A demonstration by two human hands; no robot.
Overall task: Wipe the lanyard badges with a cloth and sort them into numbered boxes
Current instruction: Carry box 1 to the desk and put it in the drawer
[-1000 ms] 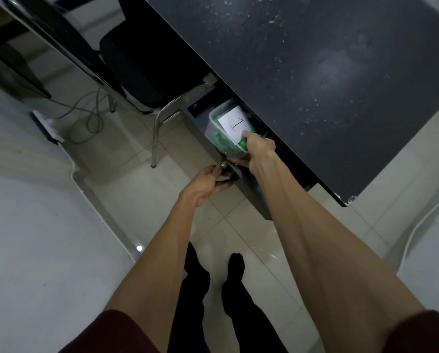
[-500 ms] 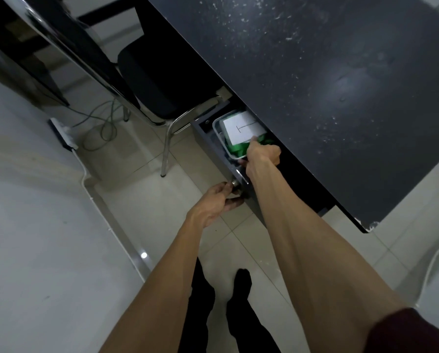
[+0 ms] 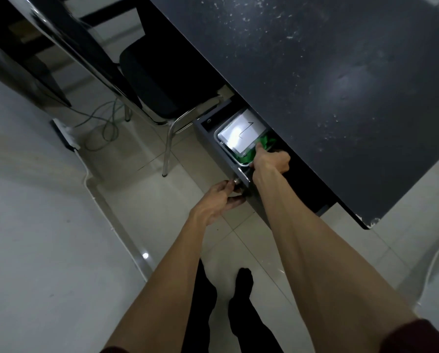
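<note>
A clear plastic box (image 3: pixel 223 142) with a white label marked "1" lies in the open dark drawer (image 3: pixel 214 154) under the black desk. Green lanyards (image 3: pixel 250 155) show inside the box. My right hand (image 3: pixel 270 163) grips the box's near edge, thumb on the green lanyards. At the drawer's front, my left hand (image 3: pixel 219 198) is closed around the metal knob (image 3: pixel 237 182). No cloth shows in the frame.
The black desk top (image 3: pixel 328 85) overhangs the drawer and fills the upper right. A black chair with chrome legs (image 3: pixel 167 103) stands to the left of the drawer. Cables and a power strip (image 3: pixel 65 135) lie on the tiled floor. My feet (image 3: pixel 240 296) stand below.
The box has gone from tilted and raised to lying flat and deeper in the drawer, with my right hand following it in. My left hand stays on the knob.
</note>
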